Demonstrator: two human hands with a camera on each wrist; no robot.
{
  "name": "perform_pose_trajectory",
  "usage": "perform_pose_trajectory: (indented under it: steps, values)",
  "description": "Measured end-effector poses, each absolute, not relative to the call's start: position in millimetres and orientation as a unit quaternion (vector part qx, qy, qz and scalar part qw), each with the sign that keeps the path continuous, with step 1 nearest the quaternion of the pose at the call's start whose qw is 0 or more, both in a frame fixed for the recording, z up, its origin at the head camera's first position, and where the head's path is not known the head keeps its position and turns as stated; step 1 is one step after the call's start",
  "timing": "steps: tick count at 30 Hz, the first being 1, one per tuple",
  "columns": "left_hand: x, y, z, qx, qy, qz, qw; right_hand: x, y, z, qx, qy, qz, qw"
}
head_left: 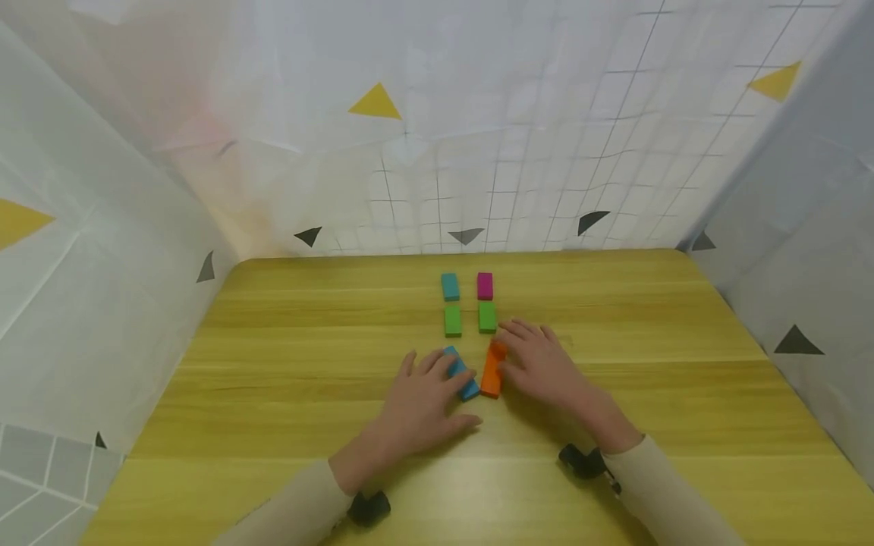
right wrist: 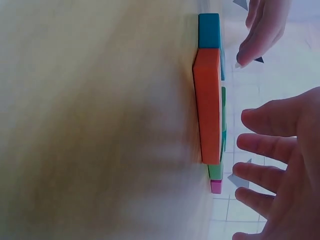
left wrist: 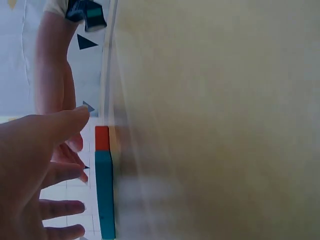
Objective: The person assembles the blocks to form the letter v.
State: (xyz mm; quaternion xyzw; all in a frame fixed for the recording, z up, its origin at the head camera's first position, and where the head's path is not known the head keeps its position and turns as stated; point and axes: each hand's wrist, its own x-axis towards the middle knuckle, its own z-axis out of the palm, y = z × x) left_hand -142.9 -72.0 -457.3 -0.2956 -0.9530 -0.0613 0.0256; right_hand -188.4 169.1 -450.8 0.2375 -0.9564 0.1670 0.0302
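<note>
- Pale sleeves [head_left: 293,504] lie nearest my head view, with a black left wrist camera [head_left: 369,509] at one cuff and a right wrist camera [head_left: 582,461] at the other.
- Left hand [head_left: 423,398]: clamped on nothing, fingers spread apart over the blue block [head_left: 457,367]; my left wrist view shows a gap between them.
- Right hand [head_left: 539,368]: also gripping nothing, fingers apart, above and right of the orange block [head_left: 490,373].
- Blue and orange slant toward each other, near ends meeting or almost; I cannot tell which. Farther off sit a left green block [head_left: 453,321] and a right green block [head_left: 487,317], then a teal block [head_left: 450,287] at far left and a magenta block [head_left: 485,286] at far right.
- My worry: pushing inward from both sides could jam those near ends and skew the pair. Right fingertips are near the right green block, so a careless sweep could knock it. Fingers partly cover the blue block, which could hide a slip from me.
- Wood-grain table [head_left: 307,425], yellowish, its grain running left to right.
- White sheeting [head_left: 328,167] rises at the far edge and both sides, printed with triangles [head_left: 375,104] and grid lines.
</note>
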Motion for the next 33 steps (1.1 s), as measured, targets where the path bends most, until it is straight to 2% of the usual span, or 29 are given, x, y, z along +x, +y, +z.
perform_pose_trajectory:
  steps: [18,33]
  values:
    - [-119,-64,-457,-0.317,-0.948,-0.038,-0.008,-203,174,-453,0.222,-0.960,0.169,0.034]
    - [-120,-62,-459,-0.317,-0.948,-0.034,-0.008,-208,177,-450,0.207,-0.964,0.166,0.025]
